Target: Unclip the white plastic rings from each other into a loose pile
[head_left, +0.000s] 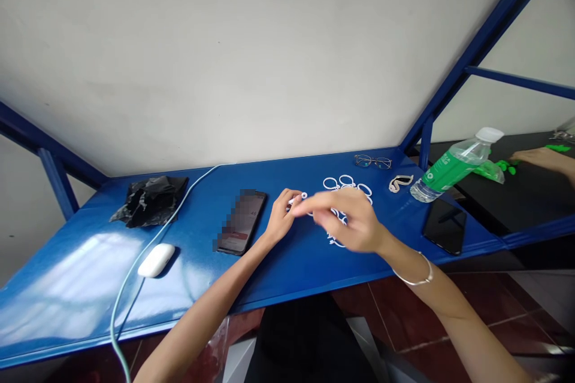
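My left hand (280, 218) is over the middle of the blue table, its fingers closed on a small white plastic piece (304, 195) with a round end. My right hand (353, 221) is just to its right, slightly blurred. Its index finger reaches toward the left fingertips, and the thumb stands apart from it; I see nothing held in it. Whether the index finger touches the white piece, I cannot tell. Several white plastic rings (330, 183) lie on the table behind and beneath the right hand, which hides part of them.
A phone (245, 221) lies left of my hands, beside a white rounded case (156, 260), a cable (148, 245) and a black plastic bag (150, 200). Rightward are eyeglasses (372, 161), a hair clip (399, 183), a bottle (449, 169), a dark phone (445, 227) and another person's hand (541, 158).
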{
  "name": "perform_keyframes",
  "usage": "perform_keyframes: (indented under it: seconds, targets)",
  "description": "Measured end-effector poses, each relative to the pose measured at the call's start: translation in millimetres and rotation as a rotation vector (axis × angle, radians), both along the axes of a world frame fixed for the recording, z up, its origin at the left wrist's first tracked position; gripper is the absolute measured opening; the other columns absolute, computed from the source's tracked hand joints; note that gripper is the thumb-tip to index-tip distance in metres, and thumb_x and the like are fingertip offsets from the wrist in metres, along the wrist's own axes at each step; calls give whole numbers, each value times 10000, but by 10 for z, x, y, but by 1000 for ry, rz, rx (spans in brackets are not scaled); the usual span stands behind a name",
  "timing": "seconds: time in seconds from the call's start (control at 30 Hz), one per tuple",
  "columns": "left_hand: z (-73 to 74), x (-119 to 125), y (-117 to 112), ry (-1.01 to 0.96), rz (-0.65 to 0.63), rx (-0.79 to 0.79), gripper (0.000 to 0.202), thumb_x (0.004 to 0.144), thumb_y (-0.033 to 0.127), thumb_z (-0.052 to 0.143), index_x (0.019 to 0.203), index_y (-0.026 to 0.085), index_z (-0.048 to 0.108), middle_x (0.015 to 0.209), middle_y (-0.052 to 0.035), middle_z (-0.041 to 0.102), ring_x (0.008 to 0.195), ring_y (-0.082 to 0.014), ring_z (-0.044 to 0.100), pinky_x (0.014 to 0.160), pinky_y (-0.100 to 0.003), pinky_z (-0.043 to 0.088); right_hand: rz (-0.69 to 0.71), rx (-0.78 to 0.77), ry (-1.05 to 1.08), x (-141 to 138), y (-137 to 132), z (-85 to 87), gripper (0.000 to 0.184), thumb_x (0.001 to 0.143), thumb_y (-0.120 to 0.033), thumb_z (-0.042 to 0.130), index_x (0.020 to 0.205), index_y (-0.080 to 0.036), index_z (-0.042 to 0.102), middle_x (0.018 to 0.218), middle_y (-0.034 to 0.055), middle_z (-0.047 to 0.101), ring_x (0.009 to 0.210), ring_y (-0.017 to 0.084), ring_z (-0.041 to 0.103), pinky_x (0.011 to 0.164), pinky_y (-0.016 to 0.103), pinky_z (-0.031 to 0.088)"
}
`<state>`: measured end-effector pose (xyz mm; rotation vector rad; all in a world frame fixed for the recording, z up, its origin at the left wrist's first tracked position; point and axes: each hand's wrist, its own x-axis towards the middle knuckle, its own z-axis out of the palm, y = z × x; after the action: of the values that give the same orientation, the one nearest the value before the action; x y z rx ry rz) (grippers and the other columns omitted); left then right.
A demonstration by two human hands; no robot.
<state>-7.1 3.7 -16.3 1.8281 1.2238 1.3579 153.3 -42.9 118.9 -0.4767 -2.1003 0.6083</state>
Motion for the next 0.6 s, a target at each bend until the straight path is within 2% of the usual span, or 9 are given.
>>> perform_keyframes:
  seconds: [0.07,0.13,0.2,0.27,0.43,0.6]
  targets:
    - [-8,-6,9,-23,-31,-51,369,949,445,402,891,163,633,781,-36,595,685,-150,560,637,-254,455,-126,42,-64,28,335,-296,248,882,-146,429,964,-228,648,771,2,676,500,97,502,499,246,407]
    - [-20,-11,18,-65,-60,-123,396,952,466,368,903,161,617,750,-23,573,637,-132,522,612,-244,430,-241,52,-155,98,608,-602,238,861,-138,438,988,-207,627,719,-2,641,493,101,475,512,247,399]
    - [-34,-12,24,-102,-74,-178,418,946,490,358,897,159,609,727,-17,553,619,-127,501,597,-236,416,-286,94,-254,165,782,-862,260,827,-140,467,1042,-200,599,702,-5,610,549,122,506,561,254,414]
    - [-49,-11,29,-119,-81,-213,440,939,513,349,872,158,601,683,-10,531,610,-130,498,594,-235,412,-299,144,-333,198,855,-1044,293,817,-151,485,1091,-205,575,770,16,622,662,152,561,604,261,425]
    - [-71,-4,31,-163,-106,-270,460,925,549,354,807,163,574,612,5,510,544,-122,490,549,-234,401,-281,206,-433,162,822,-1221,297,835,-178,500,1126,-211,548,884,47,653,790,189,604,636,273,442]
    - [-48,15,18,-218,-152,-278,458,935,543,356,718,170,510,603,2,515,481,-102,464,482,-226,385,-291,220,-410,162,805,-1295,188,903,-216,473,1053,-192,583,856,52,671,755,182,622,639,276,453]
